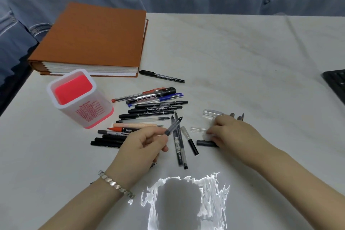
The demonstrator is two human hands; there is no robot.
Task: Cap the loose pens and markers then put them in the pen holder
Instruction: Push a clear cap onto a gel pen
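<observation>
My left hand [147, 145] holds an uncapped clear-barrelled pen [172, 126], tip pointing up and right. My right hand [229, 132] reaches over a group of loose caps and pinches a clear cap [198, 129] at its end. Another clear cap [212, 113] lies beyond the fingers and a black cap [205, 143] lies under the thumb side. A pile of several pens and markers [153, 104] lies in the middle of the table. The pink and white pen holder [80, 97] stands to the left, with nothing visible in it.
An orange-covered book [93, 39] lies at the back left, with a black double marker [161, 76] just off its corner. A dark keyboard [336, 84] pokes in at the right edge. The table has a white cloth [242, 52]. Two pens [179, 147] lie between my hands.
</observation>
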